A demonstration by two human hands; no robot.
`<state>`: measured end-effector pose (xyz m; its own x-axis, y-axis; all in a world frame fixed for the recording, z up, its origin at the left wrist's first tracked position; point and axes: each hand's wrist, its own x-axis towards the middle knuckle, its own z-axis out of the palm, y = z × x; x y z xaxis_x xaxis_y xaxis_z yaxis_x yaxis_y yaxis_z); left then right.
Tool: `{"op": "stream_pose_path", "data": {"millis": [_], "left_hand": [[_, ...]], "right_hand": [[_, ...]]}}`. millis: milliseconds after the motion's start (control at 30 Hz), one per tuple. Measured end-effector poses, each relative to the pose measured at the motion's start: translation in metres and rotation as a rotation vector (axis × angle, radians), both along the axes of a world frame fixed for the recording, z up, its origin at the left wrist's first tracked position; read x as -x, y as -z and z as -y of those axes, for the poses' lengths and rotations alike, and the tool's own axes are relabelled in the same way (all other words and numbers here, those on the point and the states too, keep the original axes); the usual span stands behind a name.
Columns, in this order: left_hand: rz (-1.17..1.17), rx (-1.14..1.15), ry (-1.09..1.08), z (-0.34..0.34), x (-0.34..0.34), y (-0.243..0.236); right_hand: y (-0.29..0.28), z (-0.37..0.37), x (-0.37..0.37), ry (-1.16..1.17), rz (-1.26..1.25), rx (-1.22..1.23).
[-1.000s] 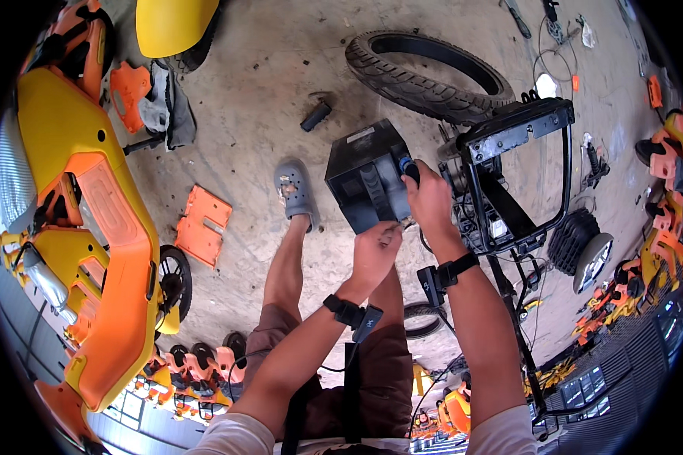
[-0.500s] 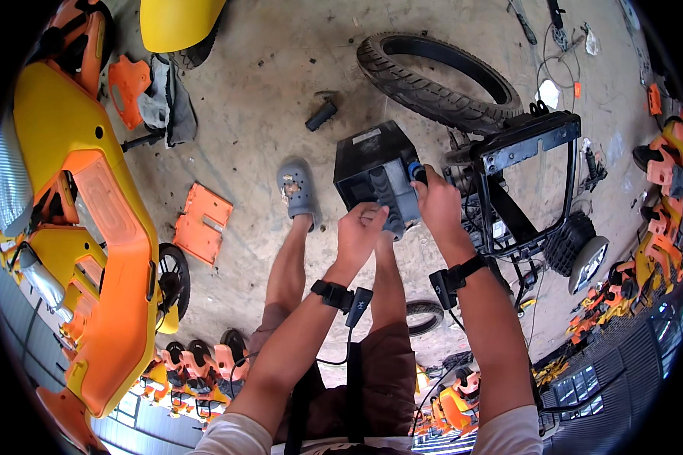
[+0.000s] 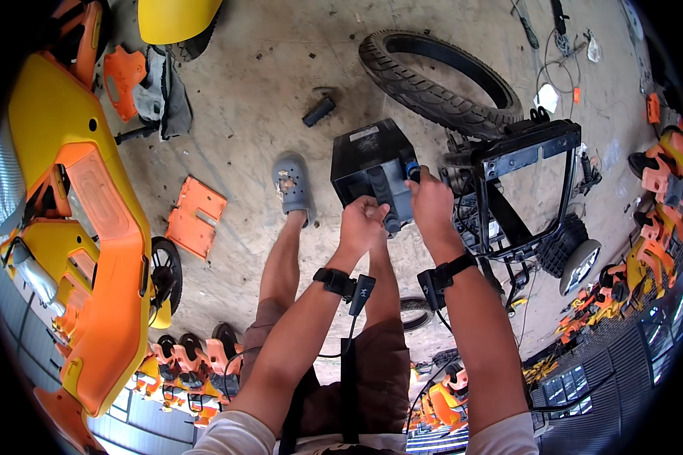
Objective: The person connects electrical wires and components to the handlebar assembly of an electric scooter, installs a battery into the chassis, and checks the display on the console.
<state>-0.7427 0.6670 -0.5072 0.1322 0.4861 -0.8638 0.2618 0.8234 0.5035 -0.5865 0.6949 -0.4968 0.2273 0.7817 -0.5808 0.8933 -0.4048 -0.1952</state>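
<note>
A black box-shaped battery pack [image 3: 364,155] with a dark grey ribbed handle [image 3: 379,184] stands on the floor in front of me, beside the black metal frame. My right hand [image 3: 432,201] is closed around a black piece with a blue end [image 3: 412,165], at the pack's right edge; its exact kind cannot be made out. At the near end of the handle, my left hand [image 3: 363,225] is closed with thumb and fingers in a pinch. Whatever lies between those fingertips is hidden.
On my right is a black metal frame [image 3: 527,155] with a round lamp [image 3: 580,267]. Beyond the pack lies a loose tyre [image 3: 448,114]. A yellow-orange vehicle body [image 3: 106,258] fills the left side. An orange panel [image 3: 196,218] and a black part [image 3: 319,111] lie on the floor.
The view has shifted slightly. My right hand has drawn a little toward the left and stays on the blue-ended piece. My left hand remains beside the handle in a pinch.
</note>
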Motion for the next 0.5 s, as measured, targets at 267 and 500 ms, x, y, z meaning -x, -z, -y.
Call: {"op": "stream_pose_path", "data": {"millis": [267,500], "left_hand": [[0.001,0.004,-0.001,0.001,0.003,0.005],[0.021,0.052,-0.015,-0.002,0.007,0.004]], "right_hand": [[0.0,0.001,0.004,0.026,0.062,-0.043],[-0.008,-0.009,0.016,0.287,0.116,0.121]]}}
